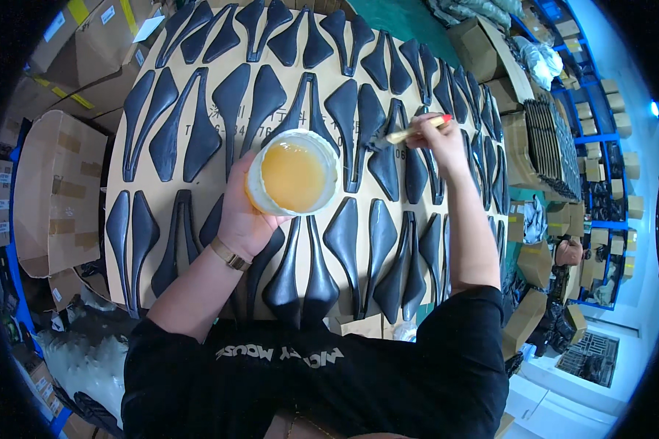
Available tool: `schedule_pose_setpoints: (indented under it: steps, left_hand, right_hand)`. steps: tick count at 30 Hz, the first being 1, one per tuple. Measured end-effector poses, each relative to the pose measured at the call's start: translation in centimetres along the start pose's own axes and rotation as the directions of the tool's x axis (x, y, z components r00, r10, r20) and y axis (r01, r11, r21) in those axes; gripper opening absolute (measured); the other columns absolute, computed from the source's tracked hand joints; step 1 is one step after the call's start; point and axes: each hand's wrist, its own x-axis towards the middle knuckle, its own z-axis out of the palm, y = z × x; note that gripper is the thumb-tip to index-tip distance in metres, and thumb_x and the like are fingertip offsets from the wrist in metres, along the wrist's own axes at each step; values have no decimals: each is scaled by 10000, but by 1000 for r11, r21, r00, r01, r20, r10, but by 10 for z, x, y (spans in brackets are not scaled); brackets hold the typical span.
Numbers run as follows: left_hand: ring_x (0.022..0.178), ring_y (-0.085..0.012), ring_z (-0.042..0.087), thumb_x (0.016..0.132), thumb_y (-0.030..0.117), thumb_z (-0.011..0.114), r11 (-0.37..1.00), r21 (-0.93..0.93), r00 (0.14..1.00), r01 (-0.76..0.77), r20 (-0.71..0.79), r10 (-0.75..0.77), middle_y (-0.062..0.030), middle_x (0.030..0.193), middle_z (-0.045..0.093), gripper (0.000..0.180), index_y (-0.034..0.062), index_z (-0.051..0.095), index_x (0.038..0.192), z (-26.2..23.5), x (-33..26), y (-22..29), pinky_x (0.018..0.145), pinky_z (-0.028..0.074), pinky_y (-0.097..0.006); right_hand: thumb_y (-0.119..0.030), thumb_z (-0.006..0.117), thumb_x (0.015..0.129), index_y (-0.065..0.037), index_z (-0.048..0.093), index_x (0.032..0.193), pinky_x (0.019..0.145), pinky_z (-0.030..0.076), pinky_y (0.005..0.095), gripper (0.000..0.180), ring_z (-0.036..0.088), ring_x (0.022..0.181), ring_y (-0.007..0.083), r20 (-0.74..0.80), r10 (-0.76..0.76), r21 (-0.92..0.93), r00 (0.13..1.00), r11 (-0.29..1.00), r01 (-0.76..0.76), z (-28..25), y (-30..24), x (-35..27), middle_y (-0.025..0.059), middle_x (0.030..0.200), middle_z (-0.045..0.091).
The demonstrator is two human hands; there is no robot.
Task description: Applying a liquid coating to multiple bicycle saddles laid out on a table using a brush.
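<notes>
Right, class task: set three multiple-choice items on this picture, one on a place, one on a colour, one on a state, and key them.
1. Where is the round white tub of amber liquid?
A in the left hand
B on a cardboard box
C on the floor

2. What colour is the end of the handle of the wooden brush?
A blue
B red
C green

3. How is the right hand?
A open and flat
B resting idle
C closed on the brush over the black saddle-shaped pieces

Key: A, fingers wrap the tub; B, red end visible; C, fingers grip the handle.
</notes>
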Motion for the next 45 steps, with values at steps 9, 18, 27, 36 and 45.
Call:
schedule_pose_setpoints:
  steps: [9, 18, 27, 36, 45]
  left_hand:
    - [1229, -279, 450, 913, 520, 341, 995, 99, 993, -4, 116, -8, -112, 1300, 490, 576, 115, 443, 1310, 1, -8, 0, 1005, 343, -515]
    - [1172, -249, 514, 936, 513, 331, 996, 90, 981, 29, 188, -46, -108, 1258, 526, 557, 94, 454, 1282, -3, -26, -5, 956, 423, -481]
    - [1171, -221, 501, 930, 498, 383, 994, 106, 988, 29, 147, -44, -78, 1238, 523, 500, 131, 488, 1253, -5, -30, -14, 958, 390, -518]
    - [1165, -229, 514, 941, 507, 326, 995, 58, 990, 78, 117, -84, -76, 1254, 530, 509, 145, 482, 1263, 9, -17, -16, 951, 404, -501]
    - [1187, -258, 494, 948, 487, 298, 998, 58, 997, 26, 65, -30, -114, 1275, 508, 537, 94, 478, 1267, 6, 2, -10, 984, 377, -513]
  right_hand:
    - [-69, 583, 849, 15, 627, 864, 629, 509, 242, 97, 616, 688, 128, 111, -139, -194, 984, 968, 158, -34, -97, -116, 82, 798, 646]
    - [-79, 629, 807, 24, 630, 859, 700, 512, 317, 116, 631, 763, 225, 31, -652, 39, 757, 758, 651, 32, -146, -171, 179, 881, 647]
    - [-95, 676, 804, -6, 659, 811, 644, 497, 248, 91, 622, 679, 141, 380, -479, -354, 791, 715, 603, 71, -118, -153, 88, 829, 670]
    - [-186, 582, 897, 23, 592, 908, 558, 576, 283, 210, 651, 603, 171, -25, 9, 563, 1000, 826, 6, 54, -72, -126, 111, 721, 640]
    - [-139, 593, 888, 39, 604, 909, 665, 558, 297, 179, 630, 642, 172, -240, -169, 376, 956, 892, 252, 31, -34, -15, 79, 726, 612]
